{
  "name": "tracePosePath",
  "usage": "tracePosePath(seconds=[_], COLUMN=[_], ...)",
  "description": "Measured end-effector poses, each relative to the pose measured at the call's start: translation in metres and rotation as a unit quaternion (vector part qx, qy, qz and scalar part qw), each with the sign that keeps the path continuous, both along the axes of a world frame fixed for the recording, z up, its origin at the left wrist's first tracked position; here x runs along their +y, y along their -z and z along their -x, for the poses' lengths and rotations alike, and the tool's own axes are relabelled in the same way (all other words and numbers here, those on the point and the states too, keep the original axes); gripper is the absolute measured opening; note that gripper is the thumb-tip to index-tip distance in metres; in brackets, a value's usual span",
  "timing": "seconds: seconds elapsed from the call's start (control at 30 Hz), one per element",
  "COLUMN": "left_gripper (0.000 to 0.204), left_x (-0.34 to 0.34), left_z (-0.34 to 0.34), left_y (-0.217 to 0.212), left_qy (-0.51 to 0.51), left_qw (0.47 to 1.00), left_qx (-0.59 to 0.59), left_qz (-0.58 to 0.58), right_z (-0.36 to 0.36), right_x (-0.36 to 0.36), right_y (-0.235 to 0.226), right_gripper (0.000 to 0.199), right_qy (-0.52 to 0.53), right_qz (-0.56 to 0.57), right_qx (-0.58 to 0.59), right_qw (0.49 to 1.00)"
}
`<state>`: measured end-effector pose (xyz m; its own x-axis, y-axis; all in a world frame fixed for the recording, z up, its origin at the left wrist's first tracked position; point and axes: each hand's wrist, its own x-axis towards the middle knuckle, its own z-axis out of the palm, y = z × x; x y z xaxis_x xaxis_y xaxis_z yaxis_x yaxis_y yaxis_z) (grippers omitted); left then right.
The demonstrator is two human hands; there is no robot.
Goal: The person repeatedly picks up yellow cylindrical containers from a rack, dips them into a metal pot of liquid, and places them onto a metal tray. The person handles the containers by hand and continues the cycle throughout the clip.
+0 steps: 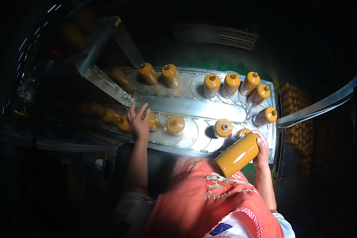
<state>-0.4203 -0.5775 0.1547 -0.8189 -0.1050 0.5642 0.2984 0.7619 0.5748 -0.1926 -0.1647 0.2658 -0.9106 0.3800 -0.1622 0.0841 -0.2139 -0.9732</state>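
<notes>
My right hand (pixel 261 148) is closed around the upper end of a glossy mustard-orange bottle (pixel 237 155). That bottle is tilted over the red apron, its base toward the lower left, and its neck is hidden by my hand. To the left, my left hand (pixel 139 122) reaches over the near row of the metal conveyor (pixel 190 131) with its fingers spread. An orange bottle (pixel 152 120) stands right beside those fingers, partly covered; whether they touch it I cannot tell. Another upright bottle (pixel 175 124) is just right of it. Near my right hand stands a bottle with a pale ring at its mouth (pixel 223 128).
Several more bottles stand along the far row, among them one bottle (pixel 212 85), and round the right end. A metal frame (pixel 107 81) crosses the conveyor at left. A curved metal rail (pixel 319 106) and stacked orange bottles (pixel 295 131) are at right. Surroundings are dark.
</notes>
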Motion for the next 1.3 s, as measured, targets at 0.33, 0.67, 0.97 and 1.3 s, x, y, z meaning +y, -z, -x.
tracePosePath(seconds=[0.33, 0.67, 0.97, 1.3], left_gripper=[0.059, 0.042, 0.038, 0.049], left_x=[0.147, 0.135, 0.099, 0.171], left_z=[0.167, 0.227, 0.237, 0.198], left_y=[-0.011, 0.045, 0.063, -0.036], left_qy=[0.395, 0.334, 0.250, 0.343], left_qw=[0.889, 0.902, 0.925, 0.869], left_qx=[-0.233, -0.223, -0.205, -0.299], left_qz=[-0.013, -0.158, -0.199, -0.196], right_z=[0.038, 0.058, 0.082, 0.051], right_x=[-0.077, -0.092, -0.062, -0.025], right_y=[0.006, 0.061, 0.100, 0.087], right_gripper=[0.032, 0.035, 0.032, 0.044], right_qy=[0.129, 0.164, 0.137, 0.114], right_qz=[-0.273, -0.470, -0.562, -0.597], right_qx=[-0.060, -0.055, -0.065, -0.128], right_qw=[0.951, 0.865, 0.813, 0.784])
